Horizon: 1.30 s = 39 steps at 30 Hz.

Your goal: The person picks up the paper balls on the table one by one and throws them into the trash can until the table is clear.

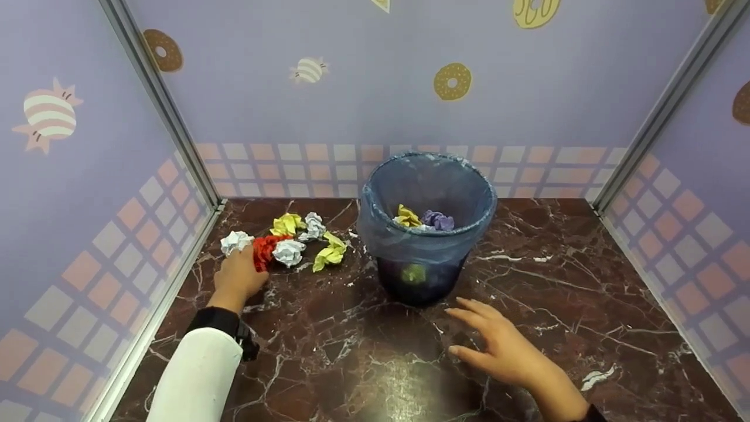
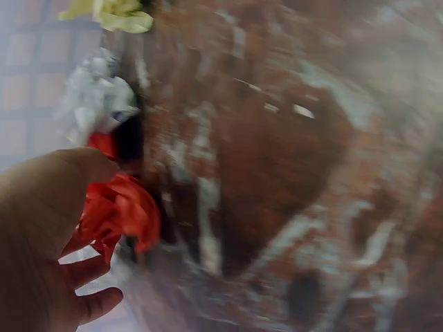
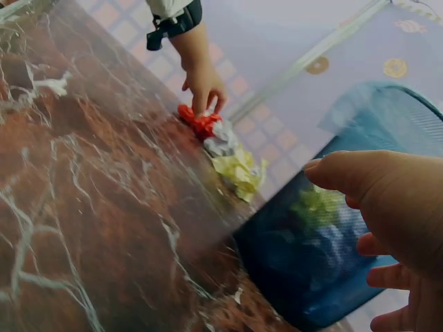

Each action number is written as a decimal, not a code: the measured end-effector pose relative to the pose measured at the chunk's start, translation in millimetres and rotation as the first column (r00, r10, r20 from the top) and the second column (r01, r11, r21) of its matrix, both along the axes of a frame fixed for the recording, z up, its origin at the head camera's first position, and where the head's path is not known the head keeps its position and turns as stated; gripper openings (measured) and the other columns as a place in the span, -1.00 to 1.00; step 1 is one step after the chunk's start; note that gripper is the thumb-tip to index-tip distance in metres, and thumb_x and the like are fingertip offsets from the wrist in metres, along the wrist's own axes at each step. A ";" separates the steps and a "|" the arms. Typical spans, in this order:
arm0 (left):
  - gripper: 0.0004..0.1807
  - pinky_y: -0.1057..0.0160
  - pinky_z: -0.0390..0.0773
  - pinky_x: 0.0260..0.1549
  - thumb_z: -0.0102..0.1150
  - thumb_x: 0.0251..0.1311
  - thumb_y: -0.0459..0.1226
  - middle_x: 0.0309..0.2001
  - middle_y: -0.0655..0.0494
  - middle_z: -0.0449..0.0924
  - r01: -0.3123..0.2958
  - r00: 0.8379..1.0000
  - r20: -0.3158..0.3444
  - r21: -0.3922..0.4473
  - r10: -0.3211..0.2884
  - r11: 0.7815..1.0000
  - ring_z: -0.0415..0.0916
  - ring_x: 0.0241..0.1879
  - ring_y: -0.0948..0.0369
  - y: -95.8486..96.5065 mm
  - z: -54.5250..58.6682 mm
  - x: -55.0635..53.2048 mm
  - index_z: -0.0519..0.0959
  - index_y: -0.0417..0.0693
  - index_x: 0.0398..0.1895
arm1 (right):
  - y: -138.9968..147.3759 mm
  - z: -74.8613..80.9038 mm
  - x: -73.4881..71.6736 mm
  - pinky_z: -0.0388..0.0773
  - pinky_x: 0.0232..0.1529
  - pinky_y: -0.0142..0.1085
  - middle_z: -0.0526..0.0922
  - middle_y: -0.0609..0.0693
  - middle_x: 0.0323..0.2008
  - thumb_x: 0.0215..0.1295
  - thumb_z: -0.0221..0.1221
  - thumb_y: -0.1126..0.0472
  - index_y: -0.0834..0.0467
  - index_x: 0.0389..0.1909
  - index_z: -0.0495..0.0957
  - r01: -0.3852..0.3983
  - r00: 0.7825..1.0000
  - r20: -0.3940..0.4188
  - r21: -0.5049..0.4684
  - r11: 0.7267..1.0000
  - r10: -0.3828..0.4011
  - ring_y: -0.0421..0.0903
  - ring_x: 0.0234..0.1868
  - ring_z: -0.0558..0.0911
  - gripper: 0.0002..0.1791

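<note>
My left hand (image 1: 239, 274) is at the left heap of crumpled paper balls, with its thumb and fingers around a red paper ball (image 1: 265, 251). In the left wrist view the thumb lies across the red paper (image 2: 128, 211), and two fingers show below it. A white paper ball (image 1: 236, 242) lies right beyond this hand, and another white one (image 1: 289, 252) sits against the red. My right hand (image 1: 498, 343) is held over the table in front of the bin, fingers spread and holding nothing. The dark bin (image 1: 422, 281) wears a blue plastic liner (image 1: 375, 234).
Inside the bin are yellow (image 1: 407, 215), purple (image 1: 438, 220) and white crumpled papers. Two yellow balls (image 1: 331, 253) and a grey-white one (image 1: 313, 226) lie between the left hand and the bin. Patterned walls (image 1: 351, 117) enclose the marbled table (image 1: 556, 293) at the back and sides.
</note>
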<state>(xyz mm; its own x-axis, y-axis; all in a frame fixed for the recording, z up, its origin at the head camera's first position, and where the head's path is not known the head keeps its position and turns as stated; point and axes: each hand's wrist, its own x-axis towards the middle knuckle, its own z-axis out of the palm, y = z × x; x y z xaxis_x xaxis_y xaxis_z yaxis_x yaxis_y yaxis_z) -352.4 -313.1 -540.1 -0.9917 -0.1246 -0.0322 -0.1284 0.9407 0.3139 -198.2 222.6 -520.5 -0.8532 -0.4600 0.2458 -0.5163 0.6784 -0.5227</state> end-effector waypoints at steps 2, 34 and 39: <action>-0.30 -0.47 0.52 -0.05 0.24 0.19 -0.09 0.24 -0.43 0.37 -0.018 1.000 -0.004 0.010 0.018 1.000 0.43 0.15 -0.47 -3.5 -8.6 5.7 0.33 -0.19 0.35 | -4.4 -2.2 0.7 0.35 0.37 0.37 0.42 0.13 0.48 0.29 0.33 -0.24 -0.12 0.41 0.49 -0.014 1.000 0.016 -0.009 1.000 0.014 0.31 0.49 0.36 -0.31; -0.79 0.18 0.30 -0.51 0.19 0.18 -0.20 -0.50 0.05 0.34 0.036 0.999 0.007 0.116 -0.037 0.993 0.37 -0.53 0.08 -26.9 -26.7 57.6 0.37 -0.07 -0.39 | -19.5 -25.4 5.5 0.42 0.33 0.32 0.46 0.14 0.44 0.35 0.27 -0.23 -0.06 0.36 0.53 -0.075 0.996 0.043 -0.039 0.996 0.077 0.28 0.46 0.42 -0.37; -0.75 0.19 0.28 -0.53 0.18 0.16 -0.17 -0.53 0.07 0.29 0.019 0.999 0.029 0.101 -0.022 0.995 0.33 -0.54 0.10 -31.6 -24.0 60.5 0.33 -0.05 -0.46 | -18.6 -27.5 5.8 0.44 0.32 0.30 0.47 0.13 0.43 0.35 0.28 -0.23 -0.05 0.36 0.52 -0.082 0.996 0.035 -0.039 0.996 0.083 0.26 0.45 0.44 -0.37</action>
